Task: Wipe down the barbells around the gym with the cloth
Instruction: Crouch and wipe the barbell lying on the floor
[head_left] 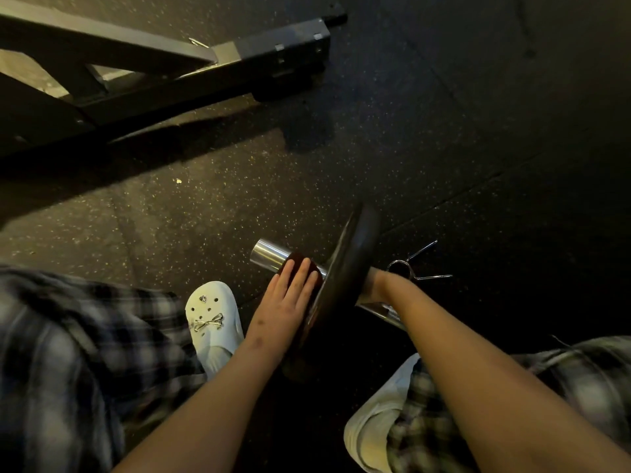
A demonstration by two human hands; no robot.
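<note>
The step in hand is wiping the chrome sleeve (269, 251) of the barbell (380, 310), which sits low over the floor (444, 131) with one weight plate (351, 254) loaded. The left hand (283, 303) lies flat on the cloth (296, 259). Its fingers (302, 278) are straight and close together, pressing the dark cloth onto the top of the sleeve rather than curling round it. The cloth sits directly under the fingertips and reaches the plate face beside them; bare chrome continues beyond the fingertips to the open end of the sleeve. The right hand (377, 283) reaches behind the plate toward the bar. Its fingers are hidden by the plate, so their state cannot be told. For full coverage, the cloth should probably be wrapped round the sleeve so that the underside, opposite the fingers, is also wiped. Stroke from the plate outward past the fingertips to the open end, keeping firm, even pressure. Steady the bar on the far side of the plate, as the plate is likely to roll. A spring collar (409, 268) appears to lie on the floor just beyond the right hand, and no collar shows on the sleeve. Treat the plate as unsecured and avoid pushing it sideways.
</note>
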